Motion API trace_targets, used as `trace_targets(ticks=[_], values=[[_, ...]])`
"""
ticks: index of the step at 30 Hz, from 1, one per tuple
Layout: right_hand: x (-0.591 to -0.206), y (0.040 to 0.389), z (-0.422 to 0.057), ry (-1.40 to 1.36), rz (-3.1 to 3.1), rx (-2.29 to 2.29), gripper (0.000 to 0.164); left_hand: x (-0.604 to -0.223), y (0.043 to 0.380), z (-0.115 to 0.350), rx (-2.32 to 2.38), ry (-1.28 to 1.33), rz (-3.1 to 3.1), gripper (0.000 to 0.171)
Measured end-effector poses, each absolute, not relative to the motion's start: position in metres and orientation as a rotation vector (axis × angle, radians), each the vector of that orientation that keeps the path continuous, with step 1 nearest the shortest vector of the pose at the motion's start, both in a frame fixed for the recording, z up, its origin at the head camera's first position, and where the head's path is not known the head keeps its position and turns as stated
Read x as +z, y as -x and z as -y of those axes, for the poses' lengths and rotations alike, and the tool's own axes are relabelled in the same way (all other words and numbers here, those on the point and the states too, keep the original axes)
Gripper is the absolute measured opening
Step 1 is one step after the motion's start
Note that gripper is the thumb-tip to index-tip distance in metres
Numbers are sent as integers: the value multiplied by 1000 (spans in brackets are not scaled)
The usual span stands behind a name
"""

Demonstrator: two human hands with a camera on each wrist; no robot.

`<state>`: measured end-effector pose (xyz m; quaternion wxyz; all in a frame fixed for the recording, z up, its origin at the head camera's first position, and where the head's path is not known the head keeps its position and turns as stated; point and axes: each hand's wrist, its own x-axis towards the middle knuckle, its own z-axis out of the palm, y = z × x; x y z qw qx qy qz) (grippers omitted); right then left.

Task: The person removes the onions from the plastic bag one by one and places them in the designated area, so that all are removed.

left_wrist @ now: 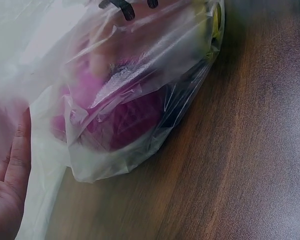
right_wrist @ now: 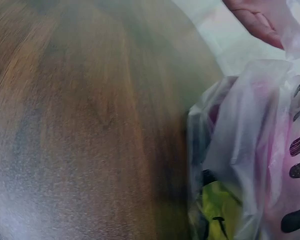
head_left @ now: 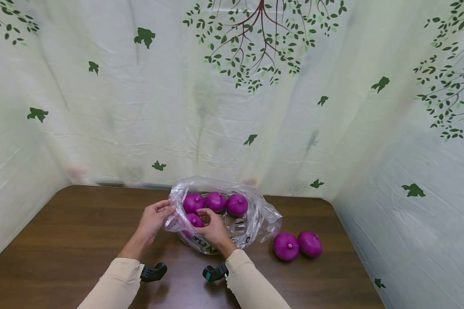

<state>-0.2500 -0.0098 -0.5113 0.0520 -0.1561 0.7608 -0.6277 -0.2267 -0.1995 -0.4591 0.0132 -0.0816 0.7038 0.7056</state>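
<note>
A clear plastic bag (head_left: 268, 214) with printed lettering stands at the table's back middle, its mouth spread towards me. Inside lie several round purple onions (head_left: 237, 205) with small stubs. My left hand (head_left: 153, 219) pinches the bag's left rim between thumb and fingers. Reaching into the bag, my right hand (head_left: 215, 231) has thumb and fingers curved round the front-left onion (head_left: 193, 220). The left wrist view shows an onion (left_wrist: 135, 120) behind the film, with the right hand blurred above it. In the right wrist view the bag (right_wrist: 240, 135) hides the right hand; the left hand (right_wrist: 257, 20) is partly visible.
Two more purple onions (head_left: 286, 246) lie side by side on the brown wooden table (head_left: 332, 283), right of the bag. Something shiny and transparent (head_left: 237, 226) shows at the bag's inner right. A white leaf-patterned curtain (head_left: 158, 107) surrounds the table's back and sides.
</note>
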Motion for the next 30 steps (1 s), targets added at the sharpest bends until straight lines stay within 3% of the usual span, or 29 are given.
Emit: trace_targets(ticks=[15, 30], values=[[-516, 250, 13, 381, -2319, -1782, 52, -464, 225, 203, 2224, 217, -2197, 54], [-521, 254, 13, 366, -2327, -1813, 57, -460, 225, 202, 2165, 271, -2216, 48]])
